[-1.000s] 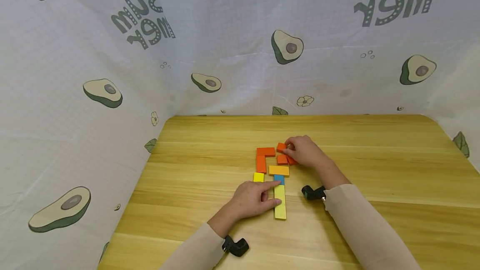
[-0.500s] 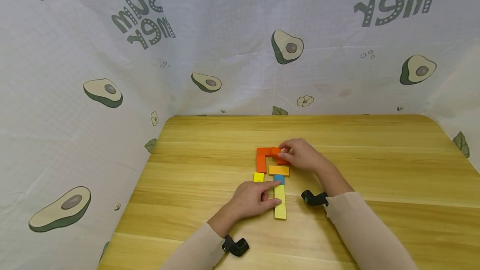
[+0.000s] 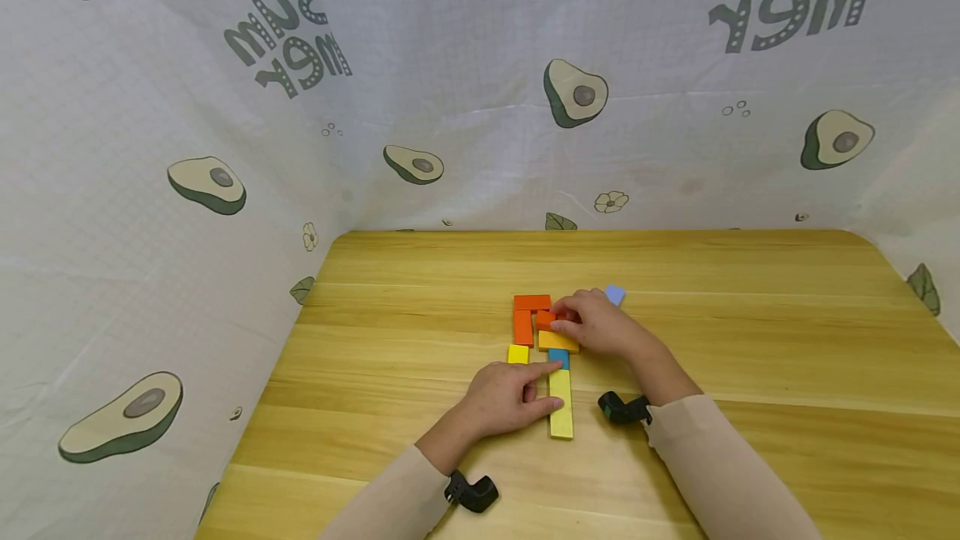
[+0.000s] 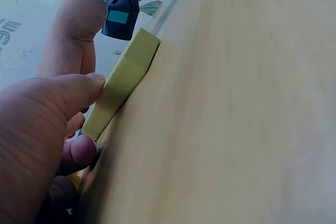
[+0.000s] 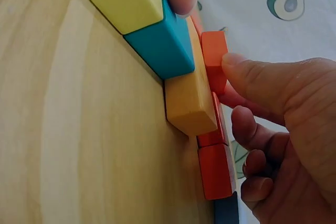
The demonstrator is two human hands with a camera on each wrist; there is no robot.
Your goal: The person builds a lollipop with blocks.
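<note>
Shifted nearer the orange block (image 3: 558, 343) over the last half second, the red block (image 3: 545, 321) had left the end of the far red bar (image 3: 532, 303); the lilac block (image 3: 615, 295) showed more beyond the right hand (image 3: 600, 327). Thumb and finger of that hand pinched the red block, parted only by its width; whether it was fully down could not be told. The left hand (image 3: 495, 398) gripped nothing, index finger straight on the blue block (image 3: 558, 358), thumb against the yellow bar (image 3: 561, 417). The red block looked light, stiff, smooth and sturdy, best held mid-face on opposite sides.
</note>
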